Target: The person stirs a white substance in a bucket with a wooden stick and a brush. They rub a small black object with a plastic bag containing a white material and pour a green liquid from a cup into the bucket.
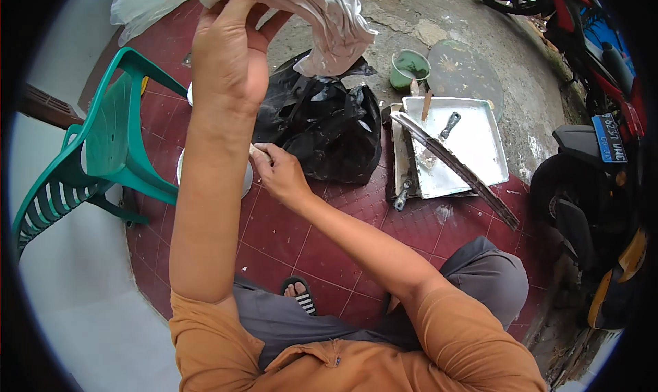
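Observation:
My left hand point(233, 56) is raised at the top of the view, its fingers closed round the gathered neck of a whitish plastic bag point(336, 32). One part of the bag droops to the right; a thinner, see-through part spreads to the left. Lower down, my right hand point(281, 176) is closed beside my left forearm. A small pale end shows at its fingertips, but the forearm hides the rest. Behind that forearm, a round white container point(247, 181) is mostly covered. Just beyond my right hand lies a crumpled black plastic bag point(343, 128).
A white tray point(473, 173) holds a putty knife point(449, 126), with a long dirty metal strip point(473, 179) across it. Behind stands a green bucket point(410, 70). A green plastic chair point(113, 131) is at left, a red motorbike point(627, 111) and another parked vehicle at right. Red tiles point(329, 234) cover the floor.

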